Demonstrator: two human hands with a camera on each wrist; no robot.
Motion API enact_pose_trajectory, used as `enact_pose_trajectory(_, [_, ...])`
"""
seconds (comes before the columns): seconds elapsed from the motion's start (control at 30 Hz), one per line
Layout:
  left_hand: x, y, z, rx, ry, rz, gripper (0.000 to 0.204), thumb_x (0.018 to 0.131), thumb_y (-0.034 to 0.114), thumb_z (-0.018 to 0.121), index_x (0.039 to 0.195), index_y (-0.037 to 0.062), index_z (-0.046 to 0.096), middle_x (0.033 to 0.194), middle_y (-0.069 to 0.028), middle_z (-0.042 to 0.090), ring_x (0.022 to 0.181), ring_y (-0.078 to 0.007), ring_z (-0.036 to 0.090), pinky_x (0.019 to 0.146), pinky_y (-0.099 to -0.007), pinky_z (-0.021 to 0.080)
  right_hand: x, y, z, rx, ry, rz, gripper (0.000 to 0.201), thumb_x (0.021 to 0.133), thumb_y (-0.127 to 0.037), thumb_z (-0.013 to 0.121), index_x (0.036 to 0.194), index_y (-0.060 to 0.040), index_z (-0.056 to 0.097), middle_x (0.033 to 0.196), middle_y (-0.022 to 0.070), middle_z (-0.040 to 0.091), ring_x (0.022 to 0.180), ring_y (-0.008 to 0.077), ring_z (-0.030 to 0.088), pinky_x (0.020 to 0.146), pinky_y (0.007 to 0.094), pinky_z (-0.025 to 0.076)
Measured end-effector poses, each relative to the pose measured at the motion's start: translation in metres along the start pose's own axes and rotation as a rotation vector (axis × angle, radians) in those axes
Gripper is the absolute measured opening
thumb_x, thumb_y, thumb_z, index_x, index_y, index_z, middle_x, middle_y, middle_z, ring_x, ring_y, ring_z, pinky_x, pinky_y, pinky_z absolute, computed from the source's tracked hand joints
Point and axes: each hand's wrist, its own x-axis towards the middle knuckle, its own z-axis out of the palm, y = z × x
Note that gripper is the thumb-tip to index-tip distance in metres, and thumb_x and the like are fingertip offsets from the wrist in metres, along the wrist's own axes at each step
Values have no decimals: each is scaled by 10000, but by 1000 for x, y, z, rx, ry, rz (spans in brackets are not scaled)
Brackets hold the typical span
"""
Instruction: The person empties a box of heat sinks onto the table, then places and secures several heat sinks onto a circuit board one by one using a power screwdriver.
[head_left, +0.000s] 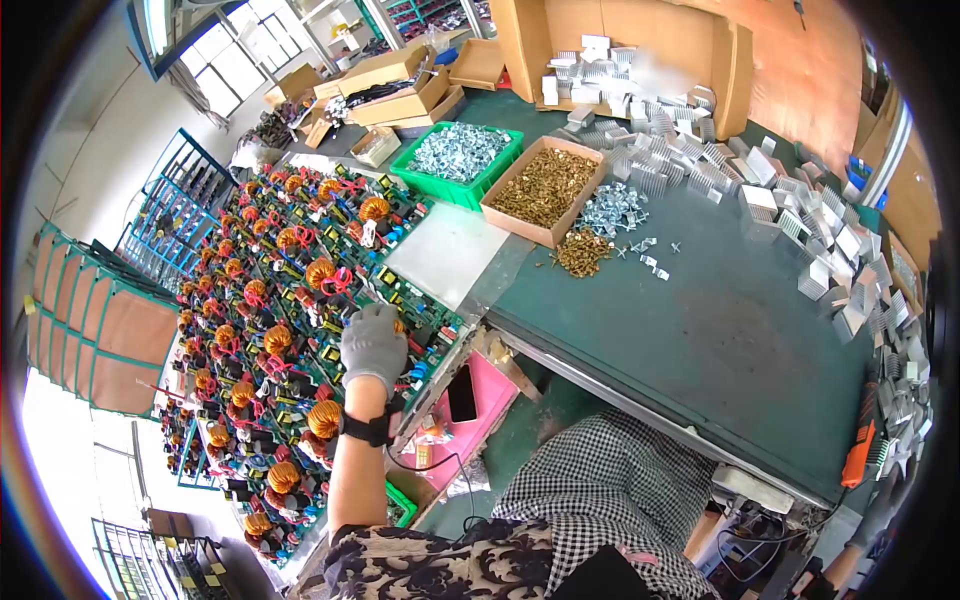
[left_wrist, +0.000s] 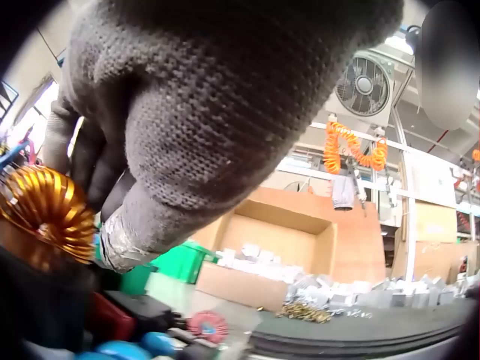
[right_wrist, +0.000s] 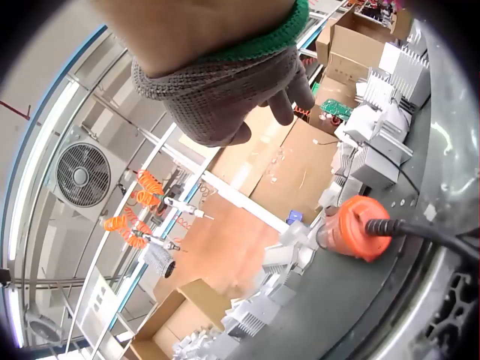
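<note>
My left hand [head_left: 375, 345], in a grey knit glove, reaches down among the green circuit boards [head_left: 418, 297] at their right edge. In the left wrist view its fingers [left_wrist: 82, 161] bend down beside a copper-wound toroid coil [left_wrist: 49, 214], with the taped thumb close to the coil. The fingertips are hidden, and I cannot tell whether they grip anything. My right hand [right_wrist: 232, 97], gloved with a green cuff, hangs with loosely curled fingers and holds nothing visible. Below it in that view lies an orange-handled corded tool [right_wrist: 360, 229], near silver finned heat sinks [right_wrist: 375, 165].
A green bin of metal clips [head_left: 460, 155] and a cardboard box of brass-coloured parts [head_left: 543, 190] stand at the table's back. Loose piles lie beside them. Heat sinks line the right side [head_left: 800, 225]. A phone [head_left: 462, 393] lies on a pink surface below.
</note>
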Motion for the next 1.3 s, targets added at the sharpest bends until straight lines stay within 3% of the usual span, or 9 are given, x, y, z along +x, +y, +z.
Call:
enact_pose_trajectory(0.23, [16, -35, -1, -319, -149, 20, 471, 702, 217, 705, 1152, 129, 602, 1082, -150, 649, 1006, -322, 613, 876, -387, 485, -36, -80, 27, 129, -132, -116, 405, 961, -97, 478, 1354, -7, 430, 1333, 119, 493, 1204, 183, 470, 1009, 336, 380])
enact_pose_trajectory(0.37, [1, -30, -5, -534, -22, 146, 485, 692, 145, 723, 1157, 99, 596, 1039, -147, 653, 977, -284, 630, 873, -356, 488, -56, -98, -3, 137, -134, 8, 379, 953, -75, 482, 1325, -4, 456, 1304, 91, 509, 1190, 165, 478, 1011, 311, 364])
enact_pose_trajectory(0.43, [-19, 12, -49, -624, -65, 212, 479, 701, 100, 716, 1164, 78, 594, 1045, -141, 641, 955, -262, 634, 856, -334, 495, -58, -118, -16, 154, -63, -28, 361, 950, -74, 489, 1302, 5, 473, 1244, 82, 535, 1132, 160, 506, 982, 294, 378])
enact_pose_trajectory(0.53, [-27, 75, -84, -678, -92, 593, 472, 704, 7, 673, 1165, 9, 573, 998, -108, 644, 933, -208, 638, 825, -300, 500, -64, -155, -16, 288, -113, 53, 350, 922, -34, 500, 1270, 3, 492, 1197, 75, 536, 1042, 140, 524, 927, 288, 405])
enact_pose_trajectory(0.57, [-27, 103, -97, -603, -98, 751, 472, 672, -2, 681, 1132, 28, 581, 983, -116, 622, 897, -257, 630, 800, -338, 499, -68, -170, -7, 404, -115, 59, 362, 898, -4, 508, 1260, -1, 499, 1210, 71, 527, 1003, 129, 528, 906, 295, 421])
enact_pose_trajectory(0.77, [-36, 277, -107, -233, 127, 1567, 411, 662, 74, 686, 1058, 160, 622, 968, -68, 582, 941, -287, 564, 796, -395, 464, -61, -265, 17, 213, -226, -416, 369, 748, -2, 622, 1111, -15, 556, 969, 128, 572, 795, 233, 620, 731, 328, 494])
enact_pose_trajectory(0.87, [-41, 350, -98, -233, 178, 1823, 342, 694, 65, 637, 1016, 177, 628, 980, -38, 592, 971, -257, 561, 840, -387, 460, -59, -255, 35, 172, -271, -358, 353, 746, -41, 638, 1091, -36, 567, 979, 138, 577, 768, 253, 631, 686, 352, 508])
enact_pose_trajectory(1.0, [-35, 422, -65, -54, 268, 1871, 262, 754, 50, 563, 956, 198, 639, 993, 25, 600, 1044, -208, 524, 904, -349, 445, -56, -214, 55, 63, -491, -179, 300, 772, -124, 643, 1064, -83, 589, 1009, 105, 596, 803, 253, 645, 691, 368, 513])
enact_pose_trajectory(1.3, [-23, 413, -48, -264, 116, 1775, 437, 756, 7, 587, 1146, 204, 572, 1229, -34, 533, 1105, -272, 520, 914, -408, 475, -18, -172, 101, -45, -657, 132, 269, 840, -253, 586, 1070, -115, 594, 1041, 85, 604, 931, 265, 626, 828, 384, 498])
